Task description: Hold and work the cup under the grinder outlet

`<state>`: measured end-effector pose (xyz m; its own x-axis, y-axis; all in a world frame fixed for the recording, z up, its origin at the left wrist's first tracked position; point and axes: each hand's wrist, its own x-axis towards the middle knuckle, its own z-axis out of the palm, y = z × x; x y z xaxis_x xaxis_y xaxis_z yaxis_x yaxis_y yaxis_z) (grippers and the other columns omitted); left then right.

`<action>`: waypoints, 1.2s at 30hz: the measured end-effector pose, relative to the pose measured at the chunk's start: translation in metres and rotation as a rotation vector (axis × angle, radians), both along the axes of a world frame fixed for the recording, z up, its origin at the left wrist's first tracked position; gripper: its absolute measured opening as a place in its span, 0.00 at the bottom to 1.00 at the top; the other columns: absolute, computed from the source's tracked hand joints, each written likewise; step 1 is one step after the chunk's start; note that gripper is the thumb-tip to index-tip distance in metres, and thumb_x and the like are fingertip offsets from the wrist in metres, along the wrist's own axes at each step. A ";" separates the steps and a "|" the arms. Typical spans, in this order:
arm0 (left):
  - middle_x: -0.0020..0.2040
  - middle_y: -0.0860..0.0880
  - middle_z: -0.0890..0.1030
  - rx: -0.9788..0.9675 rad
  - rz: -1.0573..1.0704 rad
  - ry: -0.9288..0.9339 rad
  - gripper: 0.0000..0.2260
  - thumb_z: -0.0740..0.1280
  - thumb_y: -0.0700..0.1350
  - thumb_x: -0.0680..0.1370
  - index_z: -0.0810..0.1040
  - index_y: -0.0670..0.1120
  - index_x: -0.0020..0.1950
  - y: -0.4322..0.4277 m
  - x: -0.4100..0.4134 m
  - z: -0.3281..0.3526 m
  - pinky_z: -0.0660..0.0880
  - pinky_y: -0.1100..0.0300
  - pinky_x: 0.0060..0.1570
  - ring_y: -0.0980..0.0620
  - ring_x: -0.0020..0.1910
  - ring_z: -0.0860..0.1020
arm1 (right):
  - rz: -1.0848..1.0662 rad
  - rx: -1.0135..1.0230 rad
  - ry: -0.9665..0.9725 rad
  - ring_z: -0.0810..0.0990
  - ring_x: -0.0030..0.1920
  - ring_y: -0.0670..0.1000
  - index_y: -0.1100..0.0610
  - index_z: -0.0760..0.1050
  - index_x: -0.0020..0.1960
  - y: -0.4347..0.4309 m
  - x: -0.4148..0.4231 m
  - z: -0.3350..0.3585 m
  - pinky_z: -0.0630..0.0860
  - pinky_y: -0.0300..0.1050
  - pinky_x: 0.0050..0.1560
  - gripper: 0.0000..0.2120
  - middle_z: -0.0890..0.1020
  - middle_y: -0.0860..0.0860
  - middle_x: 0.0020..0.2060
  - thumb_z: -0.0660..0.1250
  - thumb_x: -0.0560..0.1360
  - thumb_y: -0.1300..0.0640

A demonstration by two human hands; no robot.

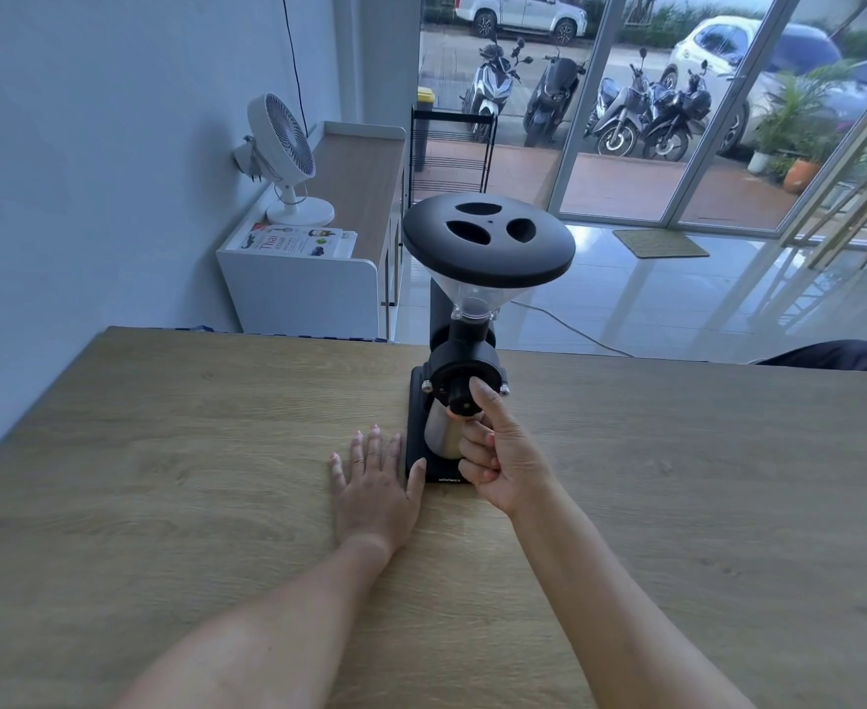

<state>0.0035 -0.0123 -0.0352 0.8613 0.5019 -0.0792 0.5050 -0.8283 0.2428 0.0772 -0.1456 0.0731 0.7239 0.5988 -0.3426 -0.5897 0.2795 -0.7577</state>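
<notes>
A black coffee grinder [464,360] stands on the wooden table [165,452], topped by a clear funnel hopper with a black lid [488,237]. A steel cup [441,429] sits on the grinder's base under the spout. My right hand [503,452] pinches the small black knob [461,399] on the grinder's round front dial between thumb and forefinger, with the other fingers curled. My left hand [375,478] lies flat on the table with fingers spread, its thumb touching the left edge of the grinder's base.
A white fan [288,156] and a book [298,240] sit on a low white cabinet [298,294] beyond the table. A black wire rack [449,151] stands by the glass doors. A cable runs across the tiled floor. A dark chair back [841,355] shows at the far right.
</notes>
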 end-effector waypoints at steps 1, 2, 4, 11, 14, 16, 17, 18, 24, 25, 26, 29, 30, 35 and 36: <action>0.81 0.50 0.44 -0.001 -0.001 0.000 0.31 0.35 0.66 0.78 0.45 0.57 0.79 0.000 0.000 0.000 0.39 0.42 0.75 0.48 0.78 0.39 | -0.001 -0.002 -0.001 0.56 0.19 0.42 0.57 0.75 0.45 0.000 0.000 0.000 0.55 0.36 0.17 0.25 0.62 0.45 0.21 0.78 0.63 0.40; 0.81 0.50 0.44 -0.002 -0.001 -0.002 0.31 0.35 0.66 0.78 0.45 0.57 0.79 0.000 0.000 0.000 0.39 0.42 0.75 0.48 0.78 0.39 | -0.002 -0.003 -0.002 0.56 0.19 0.42 0.57 0.74 0.45 0.000 0.000 0.000 0.55 0.36 0.17 0.25 0.62 0.45 0.21 0.78 0.63 0.39; 0.81 0.50 0.45 0.001 -0.001 -0.009 0.31 0.35 0.66 0.78 0.46 0.56 0.79 0.000 0.000 0.000 0.39 0.42 0.75 0.48 0.79 0.40 | -0.002 -0.005 -0.004 0.56 0.19 0.42 0.57 0.74 0.45 0.000 0.000 0.000 0.55 0.36 0.17 0.25 0.62 0.45 0.21 0.78 0.63 0.39; 0.81 0.50 0.46 0.002 0.004 -0.016 0.32 0.34 0.66 0.77 0.46 0.56 0.79 0.000 0.000 -0.002 0.39 0.42 0.75 0.48 0.79 0.40 | 0.081 0.041 0.033 0.58 0.18 0.42 0.55 0.73 0.46 -0.004 0.001 0.000 0.57 0.36 0.16 0.22 0.64 0.45 0.21 0.75 0.68 0.39; 0.81 0.50 0.46 0.004 0.008 -0.011 0.32 0.33 0.66 0.77 0.46 0.56 0.79 0.000 0.000 -0.003 0.39 0.42 0.75 0.48 0.79 0.40 | 0.122 0.041 0.043 0.58 0.19 0.42 0.56 0.75 0.49 -0.005 0.001 0.002 0.56 0.35 0.16 0.22 0.64 0.46 0.22 0.72 0.71 0.39; 0.81 0.50 0.46 0.002 0.009 -0.013 0.33 0.33 0.66 0.76 0.46 0.56 0.79 0.000 0.001 -0.002 0.39 0.42 0.75 0.48 0.79 0.40 | 0.134 0.065 0.069 0.58 0.19 0.42 0.59 0.78 0.53 -0.005 0.001 0.002 0.56 0.36 0.16 0.23 0.64 0.46 0.23 0.69 0.74 0.39; 0.81 0.50 0.46 0.001 0.010 -0.014 0.32 0.34 0.66 0.76 0.46 0.56 0.79 0.000 0.002 -0.002 0.39 0.42 0.75 0.48 0.79 0.40 | 0.137 0.088 0.088 0.58 0.19 0.43 0.61 0.79 0.54 -0.005 0.001 0.002 0.57 0.36 0.16 0.24 0.64 0.47 0.23 0.67 0.75 0.39; 0.81 0.50 0.46 -0.001 0.010 -0.013 0.32 0.34 0.66 0.77 0.46 0.56 0.79 0.000 0.001 -0.002 0.39 0.42 0.75 0.48 0.79 0.40 | 0.139 0.113 0.105 0.59 0.19 0.43 0.62 0.79 0.56 -0.005 0.000 0.002 0.57 0.36 0.16 0.25 0.64 0.47 0.24 0.66 0.75 0.40; 0.81 0.50 0.46 0.000 0.012 -0.011 0.32 0.34 0.66 0.77 0.46 0.56 0.79 0.001 0.002 -0.003 0.39 0.42 0.75 0.48 0.79 0.40 | 0.134 0.178 0.126 0.59 0.19 0.42 0.63 0.79 0.57 -0.004 0.001 0.000 0.58 0.35 0.16 0.24 0.65 0.46 0.24 0.65 0.77 0.42; 0.81 0.50 0.45 0.001 0.011 -0.007 0.32 0.34 0.66 0.77 0.46 0.56 0.79 0.001 0.002 -0.003 0.39 0.42 0.75 0.48 0.79 0.40 | 0.131 0.179 0.129 0.59 0.19 0.42 0.63 0.79 0.57 -0.004 0.001 0.000 0.58 0.35 0.16 0.24 0.65 0.46 0.23 0.65 0.78 0.42; 0.81 0.50 0.45 0.001 0.011 -0.004 0.32 0.34 0.66 0.77 0.46 0.56 0.79 0.000 0.002 -0.003 0.39 0.42 0.75 0.48 0.79 0.39 | 0.127 0.181 0.135 0.59 0.19 0.42 0.63 0.79 0.56 -0.003 0.001 -0.001 0.58 0.35 0.16 0.24 0.65 0.46 0.23 0.65 0.78 0.42; 0.81 0.50 0.45 0.006 0.010 -0.003 0.33 0.32 0.66 0.76 0.45 0.56 0.79 0.000 0.002 -0.003 0.39 0.42 0.75 0.48 0.79 0.39 | 0.109 0.188 0.145 0.59 0.18 0.42 0.64 0.79 0.56 -0.001 0.000 -0.002 0.58 0.35 0.15 0.24 0.64 0.45 0.22 0.65 0.77 0.42; 0.81 0.50 0.45 0.007 0.010 -0.003 0.33 0.32 0.66 0.76 0.45 0.56 0.79 0.001 0.001 -0.003 0.39 0.42 0.75 0.48 0.79 0.39 | 0.101 0.188 0.144 0.59 0.18 0.42 0.64 0.79 0.55 -0.001 -0.001 -0.002 0.58 0.35 0.15 0.24 0.64 0.45 0.22 0.65 0.77 0.42; 0.81 0.50 0.45 -0.001 0.008 -0.002 0.31 0.35 0.66 0.77 0.46 0.56 0.79 0.000 0.001 -0.001 0.39 0.42 0.75 0.48 0.79 0.40 | 0.071 0.160 0.129 0.58 0.17 0.42 0.63 0.79 0.53 -0.001 0.000 0.000 0.57 0.35 0.15 0.23 0.63 0.45 0.21 0.66 0.76 0.43; 0.81 0.50 0.45 0.001 0.008 -0.003 0.31 0.35 0.66 0.77 0.45 0.56 0.79 0.000 0.001 -0.001 0.39 0.42 0.75 0.48 0.79 0.40 | 0.068 0.156 0.128 0.58 0.17 0.41 0.63 0.79 0.53 0.000 -0.001 0.001 0.57 0.35 0.15 0.22 0.63 0.45 0.20 0.67 0.76 0.43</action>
